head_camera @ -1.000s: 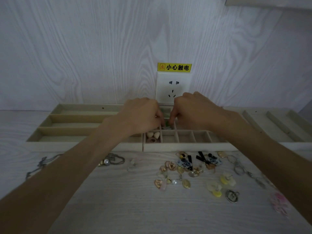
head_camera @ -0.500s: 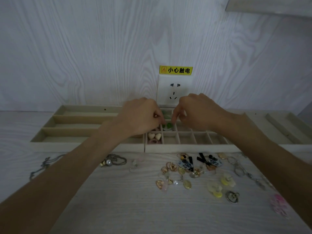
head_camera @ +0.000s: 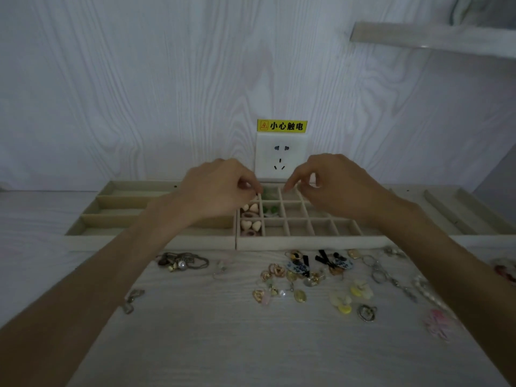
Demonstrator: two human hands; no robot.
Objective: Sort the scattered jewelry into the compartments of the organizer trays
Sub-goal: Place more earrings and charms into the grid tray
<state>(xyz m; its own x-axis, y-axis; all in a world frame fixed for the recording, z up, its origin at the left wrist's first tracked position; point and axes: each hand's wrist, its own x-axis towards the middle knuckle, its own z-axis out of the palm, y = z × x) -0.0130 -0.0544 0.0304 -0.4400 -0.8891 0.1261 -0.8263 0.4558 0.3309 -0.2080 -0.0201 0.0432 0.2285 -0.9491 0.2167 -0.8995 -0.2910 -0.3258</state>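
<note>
- Pale wood-grain worktop (head_camera: 195,344) and wall frame both hands over the grid tray (head_camera: 307,243).
- Left hand (head_camera: 215,188) and right hand (head_camera: 332,182) hover with fingertips pinched; whether either grip holds anything, I cannot tell.
- Green pieces (head_camera: 270,210) lie in cells just below the grips.
- Scattered jewelry (head_camera: 298,275) waits nearer the person.
- Risk: a tiny piece could slip into the wrong cell.
- A wall socket (head_camera: 281,157) sits just beyond the grips.

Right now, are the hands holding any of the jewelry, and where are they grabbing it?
It cannot be told for sure. Both the left hand and right hand hover over the grid tray with fingertips pinched together, but no piece shows between them.
</note>
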